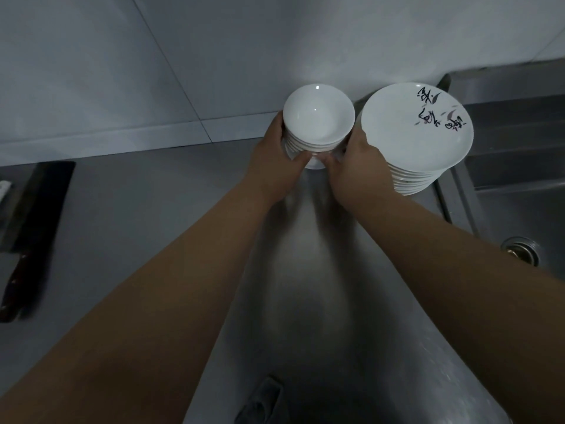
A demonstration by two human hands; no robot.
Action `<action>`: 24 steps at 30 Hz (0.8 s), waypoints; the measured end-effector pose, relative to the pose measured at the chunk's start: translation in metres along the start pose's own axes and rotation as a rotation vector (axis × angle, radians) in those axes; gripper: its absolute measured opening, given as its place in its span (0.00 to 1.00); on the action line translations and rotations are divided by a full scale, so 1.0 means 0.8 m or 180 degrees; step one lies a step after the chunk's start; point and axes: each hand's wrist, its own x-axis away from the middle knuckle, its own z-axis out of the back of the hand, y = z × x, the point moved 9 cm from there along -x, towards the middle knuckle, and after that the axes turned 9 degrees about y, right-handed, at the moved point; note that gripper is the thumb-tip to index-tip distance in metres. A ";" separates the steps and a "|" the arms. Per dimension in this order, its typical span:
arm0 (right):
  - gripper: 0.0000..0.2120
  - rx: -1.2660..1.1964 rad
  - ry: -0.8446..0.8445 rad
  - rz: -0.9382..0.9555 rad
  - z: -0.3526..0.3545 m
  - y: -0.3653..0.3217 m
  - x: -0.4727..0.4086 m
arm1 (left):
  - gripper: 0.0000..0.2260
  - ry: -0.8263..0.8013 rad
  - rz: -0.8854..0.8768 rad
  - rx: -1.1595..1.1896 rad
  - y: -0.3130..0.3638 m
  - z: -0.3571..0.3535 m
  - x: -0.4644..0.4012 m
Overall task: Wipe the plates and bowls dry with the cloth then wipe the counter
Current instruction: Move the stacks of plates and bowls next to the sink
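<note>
Your left hand (276,162) and right hand (356,166) both grip the stack of white bowls (318,123). It sits just beside the stack of plates (415,133) on the steel counter (153,215).

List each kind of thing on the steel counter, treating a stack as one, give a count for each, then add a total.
Stack of bowls: 1
Stack of plates: 1
Cleaver: 1
Dark cloth: 1
Total: 4
</note>
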 end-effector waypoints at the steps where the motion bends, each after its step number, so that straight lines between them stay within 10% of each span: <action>1: 0.29 0.0048 0.0003 -0.0013 -0.001 0.002 0.000 | 0.39 0.0023 -0.0008 -0.0003 0.000 0.001 0.000; 24: 0.31 -0.1398 0.0188 -0.0982 -0.013 0.014 0.009 | 0.41 0.0228 0.0275 0.0508 0.003 -0.004 0.006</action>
